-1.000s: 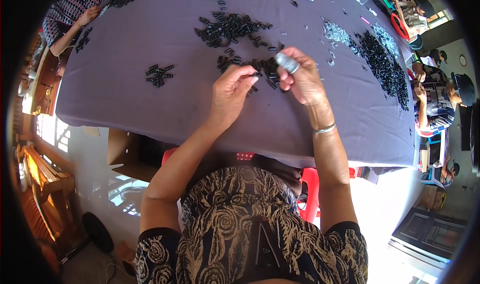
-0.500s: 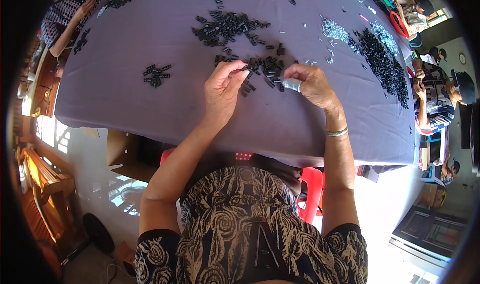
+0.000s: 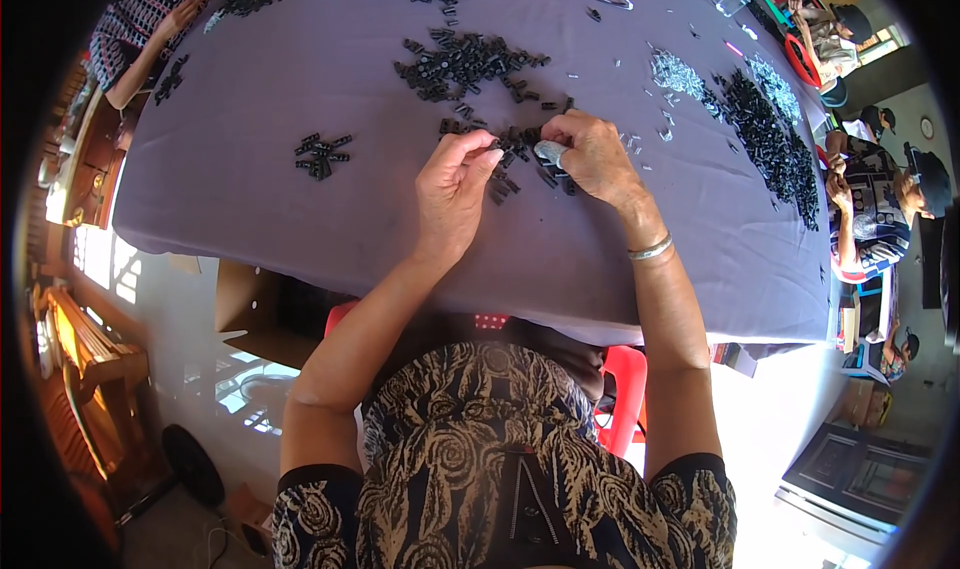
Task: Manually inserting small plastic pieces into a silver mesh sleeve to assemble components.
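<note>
My left hand [image 3: 452, 191] rests on the purple tablecloth [image 3: 300, 219], fingertips pinched at a small black part beside a scatter of small black parts [image 3: 510, 154]. My right hand [image 3: 592, 157] lies just right of that scatter, fingers curled around a small silvery-grey piece [image 3: 551, 152]. A silver bangle [image 3: 651, 249] circles my right wrist. The two hands are almost touching over the parts.
A larger heap of black parts [image 3: 465, 66] lies farther back, a small cluster [image 3: 322, 154] to the left, a long dark pile [image 3: 770, 139] and shiny metal bits [image 3: 678, 74] at right. Other people sit at the far left [image 3: 150, 19] and right [image 3: 880, 199].
My right hand has come down from a raised position onto the cloth, bringing the silvery piece to the black parts. My left hand shifted slightly down and stays next to it.
</note>
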A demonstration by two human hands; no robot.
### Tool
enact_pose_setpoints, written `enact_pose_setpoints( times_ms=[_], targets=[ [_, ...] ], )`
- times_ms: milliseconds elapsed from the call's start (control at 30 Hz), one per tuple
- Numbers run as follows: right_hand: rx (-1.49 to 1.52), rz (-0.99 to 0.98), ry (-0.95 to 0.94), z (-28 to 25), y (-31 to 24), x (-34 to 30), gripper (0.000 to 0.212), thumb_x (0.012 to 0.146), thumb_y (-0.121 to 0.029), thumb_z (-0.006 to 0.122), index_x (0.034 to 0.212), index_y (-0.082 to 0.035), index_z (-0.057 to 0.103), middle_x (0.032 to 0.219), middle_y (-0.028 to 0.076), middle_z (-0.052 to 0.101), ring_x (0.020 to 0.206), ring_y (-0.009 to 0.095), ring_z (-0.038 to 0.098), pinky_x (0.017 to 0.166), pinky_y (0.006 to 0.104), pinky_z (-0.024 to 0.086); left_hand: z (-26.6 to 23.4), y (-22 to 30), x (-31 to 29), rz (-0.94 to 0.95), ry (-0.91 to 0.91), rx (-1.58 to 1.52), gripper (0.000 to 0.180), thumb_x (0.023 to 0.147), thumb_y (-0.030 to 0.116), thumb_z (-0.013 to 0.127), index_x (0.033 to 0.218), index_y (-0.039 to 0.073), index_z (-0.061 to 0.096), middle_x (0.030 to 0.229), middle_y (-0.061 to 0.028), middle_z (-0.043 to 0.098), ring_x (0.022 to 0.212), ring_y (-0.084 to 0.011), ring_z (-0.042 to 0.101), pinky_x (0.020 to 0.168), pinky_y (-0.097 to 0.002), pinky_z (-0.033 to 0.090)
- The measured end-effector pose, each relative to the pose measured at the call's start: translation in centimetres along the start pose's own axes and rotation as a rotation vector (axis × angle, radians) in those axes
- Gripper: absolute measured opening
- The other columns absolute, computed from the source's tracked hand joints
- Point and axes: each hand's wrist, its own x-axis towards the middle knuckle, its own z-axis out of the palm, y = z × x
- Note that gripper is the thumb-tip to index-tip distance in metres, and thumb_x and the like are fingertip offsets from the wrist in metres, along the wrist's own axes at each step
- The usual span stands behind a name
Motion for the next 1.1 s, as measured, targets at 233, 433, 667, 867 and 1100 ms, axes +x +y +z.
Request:
enact_pose_setpoints(
  times_ms=[233, 433, 667, 867, 1100],
  targets=[
    [-0.087, 0.046, -0.032, 0.7, -0.9, 0.7, 0.017, 0.073, -0.013, 0.069, 0.086, -0.003, 0.066, 0.085, 0.011, 0.063, 0.079, 0.029, 0.062, 0.071, 0.0377, 0.048, -0.2, 0.3, 0.0, -0.008, -0.029, 0.029, 0.017, 0.086, 0.0, 0.062, 0.103, -0.003, 0.06, 0.091, -0.0014, 0.055, 0.077, -0.0054, 0.051, 0.071, -0.0183, 0.043],
    [-0.01, 0.068, -0.027, 1.3, -0.5, 0.4, 0.017, 0.074, -0.013, 0.07, 0.087, -0.002, 0.065, 0.078, 0.011, 0.064, 0.072, 0.023, 0.063, 0.067, 0.035, 0.049, 0.0, 0.3, -0.1, -0.005, -0.052, 0.008, 0.018, 0.087, 0.005, 0.063, 0.105, 0.0, 0.061, 0.087, 0.0022, 0.052, 0.071, -0.0031, 0.045, 0.062, -0.0177, 0.039],
    [0.975, 0.118, -0.099, 0.5, -1.4, -0.8, 0.008, 0.082, -0.001, 0.063, 0.089, -0.003, 0.066, 0.076, -0.001, 0.063, 0.063, 0.005, 0.054, 0.055, 0.0191, 0.043, -0.2, -0.3, -0.2, 0.017, -0.166, 0.118, 0.018, 0.088, 0.001, 0.061, 0.105, -0.002, 0.06, 0.089, 0.0005, 0.052, 0.074, -0.0038, 0.046, 0.062, -0.017, 0.039],
    [0.925, -0.018, -0.034, 1.3, -1.6, -0.9, 0.014, 0.082, 0.002, 0.062, 0.094, -0.004, 0.066, 0.082, 0.0, 0.064, 0.068, 0.003, 0.054, 0.058, 0.0179, 0.043, -0.1, 0.0, -0.2, 0.024, -0.17, 0.131, 0.017, 0.087, 0.002, 0.062, 0.104, -0.002, 0.061, 0.089, 0.0004, 0.052, 0.074, -0.004, 0.046, 0.063, -0.0173, 0.039],
    [0.813, -0.111, -0.018, 1.2, -1.8, -1.2, 0.015, 0.082, 0.005, 0.062, 0.095, -0.001, 0.066, 0.086, 0.0, 0.064, 0.078, 0.006, 0.056, 0.069, 0.0209, 0.047, 0.1, 0.1, -0.2, -0.001, -0.126, 0.117, 0.015, 0.083, 0.003, 0.065, 0.098, 0.0, 0.063, 0.076, -0.0023, 0.051, 0.064, -0.0074, 0.049, 0.057, -0.0219, 0.042]
  ],
)
